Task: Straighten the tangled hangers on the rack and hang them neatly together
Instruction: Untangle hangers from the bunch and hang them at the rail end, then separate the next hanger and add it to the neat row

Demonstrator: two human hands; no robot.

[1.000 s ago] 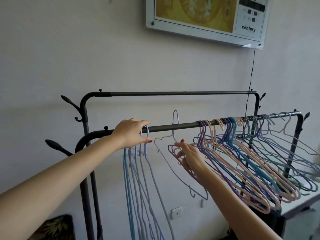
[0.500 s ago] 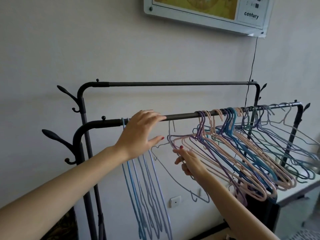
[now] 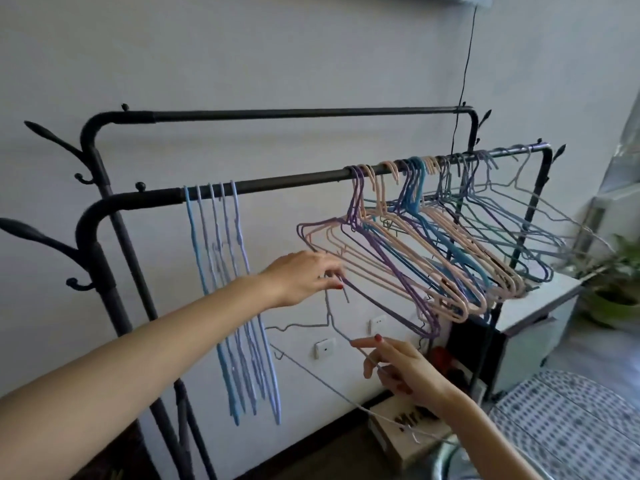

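A black metal garment rack (image 3: 294, 180) with two horizontal rails is seen against a pale wall. On the front rail, near its left end, five blue and lilac wire hangers (image 3: 221, 289) are hung close together and seen nearly edge-on. Toward the right end of the same rail a dense, tangled bunch of pink, purple, blue and teal hangers (image 3: 433, 244) is hooked, their shoulders fanned out and overlapping. Between the two groups, below the rail and off it, a single grey-lilac wire hanger (image 3: 332, 327) is held. Its hook is pinched at the top by the fingertips of the left hand (image 3: 304, 277), fingers curled, just beside the lower edge of the tangled bunch. One sloping arm of that hanger is gripped lower down by the right hand (image 3: 401, 368), whose thumb and fingers are closed round the wire while the index finger is stretched along it. A white wall socket (image 3: 325, 348) is seen behind the held hanger. At the right end of the rack a white cabinet (image 3: 533, 306) stands, and a potted plant (image 3: 620, 289) is placed beyond it. A cardboard box (image 3: 401, 431) lies on the floor under the right hand.
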